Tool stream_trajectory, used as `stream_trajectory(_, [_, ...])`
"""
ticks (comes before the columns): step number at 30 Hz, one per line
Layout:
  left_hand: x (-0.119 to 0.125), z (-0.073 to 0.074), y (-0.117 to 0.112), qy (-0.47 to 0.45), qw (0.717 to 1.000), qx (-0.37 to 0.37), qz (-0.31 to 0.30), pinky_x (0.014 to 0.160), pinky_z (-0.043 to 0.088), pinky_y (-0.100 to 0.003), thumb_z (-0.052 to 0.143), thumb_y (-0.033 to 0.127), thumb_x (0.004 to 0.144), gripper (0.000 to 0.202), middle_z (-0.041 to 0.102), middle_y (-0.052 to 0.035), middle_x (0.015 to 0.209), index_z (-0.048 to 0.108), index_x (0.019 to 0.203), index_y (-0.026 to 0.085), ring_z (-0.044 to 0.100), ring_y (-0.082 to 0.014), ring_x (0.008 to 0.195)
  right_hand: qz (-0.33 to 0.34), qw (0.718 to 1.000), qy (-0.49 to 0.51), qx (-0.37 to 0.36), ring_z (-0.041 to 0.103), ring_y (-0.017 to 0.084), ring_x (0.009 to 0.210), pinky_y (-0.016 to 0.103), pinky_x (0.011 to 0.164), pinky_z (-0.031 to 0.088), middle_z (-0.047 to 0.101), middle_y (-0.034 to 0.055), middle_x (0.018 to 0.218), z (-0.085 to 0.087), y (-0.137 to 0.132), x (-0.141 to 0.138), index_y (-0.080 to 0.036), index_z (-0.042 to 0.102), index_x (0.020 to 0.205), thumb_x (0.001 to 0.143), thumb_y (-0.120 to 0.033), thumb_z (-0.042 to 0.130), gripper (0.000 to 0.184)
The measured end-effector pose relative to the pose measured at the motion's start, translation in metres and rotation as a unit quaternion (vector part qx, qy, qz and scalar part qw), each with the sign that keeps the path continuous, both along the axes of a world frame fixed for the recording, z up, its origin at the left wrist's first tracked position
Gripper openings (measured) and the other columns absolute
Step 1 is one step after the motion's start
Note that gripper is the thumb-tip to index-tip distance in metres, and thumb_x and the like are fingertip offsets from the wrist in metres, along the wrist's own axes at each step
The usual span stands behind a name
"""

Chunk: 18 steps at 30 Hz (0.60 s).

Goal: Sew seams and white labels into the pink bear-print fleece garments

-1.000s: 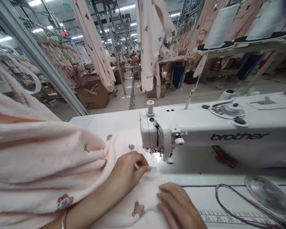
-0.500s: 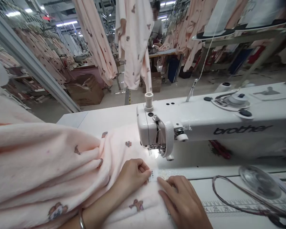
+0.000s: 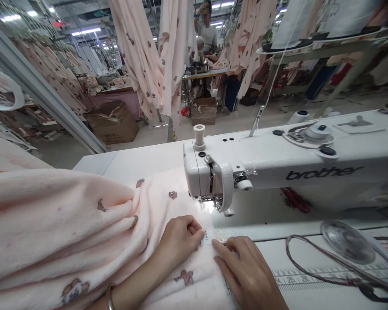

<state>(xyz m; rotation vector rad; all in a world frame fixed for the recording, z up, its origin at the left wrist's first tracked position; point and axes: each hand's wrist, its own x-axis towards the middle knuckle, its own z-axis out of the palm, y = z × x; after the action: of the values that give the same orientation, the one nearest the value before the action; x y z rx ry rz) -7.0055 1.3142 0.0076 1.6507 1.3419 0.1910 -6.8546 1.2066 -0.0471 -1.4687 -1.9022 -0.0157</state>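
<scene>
A pale pink fleece fabric (image 3: 93,224) printed with small brown bears lies gathered on the left and runs flat under the sewing machine's needle area (image 3: 210,204). My left hand (image 3: 181,237) rests on it, thumb and forefinger pinched at a small white label (image 3: 207,237) near the fabric's right edge. Dark print shows on the label. My right hand (image 3: 248,269) touches the label's right side with its outstretched forefinger; its thumb lies apart on the fabric edge and the other fingers are curled. Both hands sit just in front of the white sewing machine (image 3: 261,163).
A printed ruler scale (image 3: 297,280), a looped cord (image 3: 287,254) and a clear round disc (image 3: 347,242) lie at the right. Pink garments (image 3: 139,56) hang beyond the table. Farther back are cardboard boxes (image 3: 111,122) and a person (image 3: 208,36) at another station.
The hanging garments have swung left, uncovering more of the station behind. The camera view has shifted slightly. My hands, the label and the fabric keep almost the same positions relative to the machine.
</scene>
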Motion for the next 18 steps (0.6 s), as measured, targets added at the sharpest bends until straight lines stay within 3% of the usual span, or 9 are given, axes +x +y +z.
stream_trajectory(13, [0.001,-0.0055,-0.0001,0.007,1.0,0.006,0.002,0.052,0.04,-0.022,0.055,0.031,0.074,0.016,0.06,0.0015,0.059,0.061,0.072,0.016,0.058,-0.0129,0.054,-0.005,1.0,-0.01,-0.003,0.047,0.019,0.077,0.032,0.066,0.04,0.049,0.0072,0.084,0.0011,0.0017,0.0001,-0.015,0.059,0.111,0.09,-0.012,0.047,0.024])
stream_trajectory(18, [0.0006,-0.0051,-0.0046,0.049,0.994,0.09,-0.033,0.058,0.044,-0.025,0.055,0.028,0.077,0.013,0.062,-0.0001,0.065,0.061,0.075,0.016,0.059,-0.0147,0.062,0.001,1.0,-0.01,0.004,0.044,0.018,0.075,0.031,0.063,0.038,0.048,0.007,0.082,0.0025,0.0022,-0.0009,-0.013,0.059,0.108,0.091,-0.014,0.044,0.023])
